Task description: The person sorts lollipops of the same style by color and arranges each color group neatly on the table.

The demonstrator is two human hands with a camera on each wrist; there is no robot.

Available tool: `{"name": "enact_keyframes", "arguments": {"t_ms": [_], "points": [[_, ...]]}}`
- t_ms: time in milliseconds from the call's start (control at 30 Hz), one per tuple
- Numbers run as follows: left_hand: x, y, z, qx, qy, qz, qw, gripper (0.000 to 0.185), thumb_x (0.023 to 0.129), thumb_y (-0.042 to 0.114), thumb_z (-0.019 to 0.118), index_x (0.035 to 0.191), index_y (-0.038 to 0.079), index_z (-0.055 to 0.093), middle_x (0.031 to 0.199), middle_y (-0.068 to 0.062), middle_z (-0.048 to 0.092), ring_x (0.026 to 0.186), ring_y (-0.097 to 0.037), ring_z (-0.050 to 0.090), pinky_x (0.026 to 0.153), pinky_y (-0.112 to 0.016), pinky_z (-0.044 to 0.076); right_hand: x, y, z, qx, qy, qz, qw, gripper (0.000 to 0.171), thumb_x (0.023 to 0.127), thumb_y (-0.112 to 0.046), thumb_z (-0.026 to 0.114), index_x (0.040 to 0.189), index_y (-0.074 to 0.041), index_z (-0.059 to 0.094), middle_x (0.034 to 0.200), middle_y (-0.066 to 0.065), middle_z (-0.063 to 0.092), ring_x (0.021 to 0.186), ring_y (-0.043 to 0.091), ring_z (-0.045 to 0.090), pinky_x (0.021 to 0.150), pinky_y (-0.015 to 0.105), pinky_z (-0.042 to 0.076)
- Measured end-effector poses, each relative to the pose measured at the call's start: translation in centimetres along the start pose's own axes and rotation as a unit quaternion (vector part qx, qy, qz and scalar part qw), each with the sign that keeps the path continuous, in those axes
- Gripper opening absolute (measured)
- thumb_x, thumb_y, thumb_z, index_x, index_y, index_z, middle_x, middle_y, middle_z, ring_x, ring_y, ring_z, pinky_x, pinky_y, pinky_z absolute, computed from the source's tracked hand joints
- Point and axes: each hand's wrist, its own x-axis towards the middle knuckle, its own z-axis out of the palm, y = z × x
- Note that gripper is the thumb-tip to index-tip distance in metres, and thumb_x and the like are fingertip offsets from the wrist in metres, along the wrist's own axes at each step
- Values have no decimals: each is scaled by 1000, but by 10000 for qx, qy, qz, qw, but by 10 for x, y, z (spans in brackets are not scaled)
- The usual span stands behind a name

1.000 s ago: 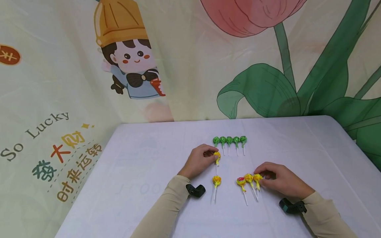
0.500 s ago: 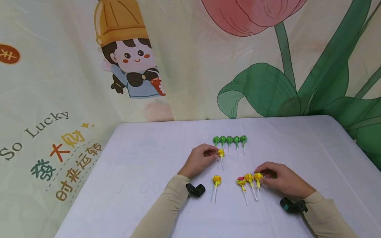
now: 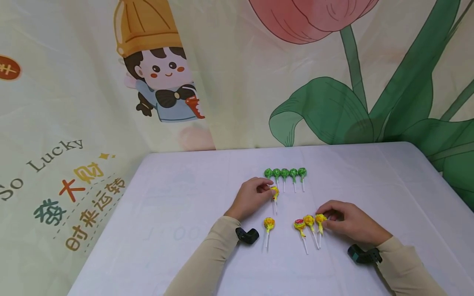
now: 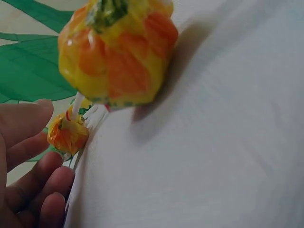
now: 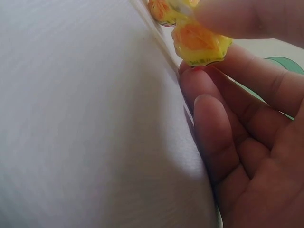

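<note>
My left hand (image 3: 252, 198) holds a yellow-orange lollipop (image 3: 274, 192) by its wrapped head, just below the left end of a row of green lollipops (image 3: 284, 173). In the left wrist view that lollipop (image 4: 69, 135) shows at the fingertips. A second yellow-orange lollipop (image 3: 269, 224) lies nearer the person, and its head looms large in the left wrist view. My right hand (image 3: 349, 220) pinches the head of another yellow lollipop (image 3: 320, 220) between thumb and finger. Beside it lie a yellow lollipop (image 3: 309, 221) and a yellow one with a pink-red top (image 3: 299, 225).
A white cloth covers the table (image 3: 177, 197). Behind the far edge hangs a printed backdrop (image 3: 237, 82) with a cartoon figure and a large flower. Each wrist wears a black camera, the left one (image 3: 247, 236) close to the loose yellow lollipop.
The left hand has shifted its lollipop to the right, away from the loose one below, and its stick has swung round. The right hand has stayed nearly still on its lollipop.
</note>
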Motion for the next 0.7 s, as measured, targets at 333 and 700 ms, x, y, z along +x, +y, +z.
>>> {"name": "enact_keyframes", "arguments": {"t_ms": [333,700], "points": [[0,2,2,252,-62,-84,9996,21,91,23,75,111,16,75,90,6,60,83,-11,56,73,-27,49,0,-1,0,-74,10,-9,10000,20,89,-19,76,109,-18,70,106,0,63,90,22,55,75,25,49],[-2,-3,0,74,-91,48,9999,20,90,21,75,109,15,75,93,6,61,84,-10,58,74,-26,51,-1,-3,0,-70,5,52,10000,20,90,-16,74,110,-18,70,106,0,63,91,22,54,74,26,48]]}}
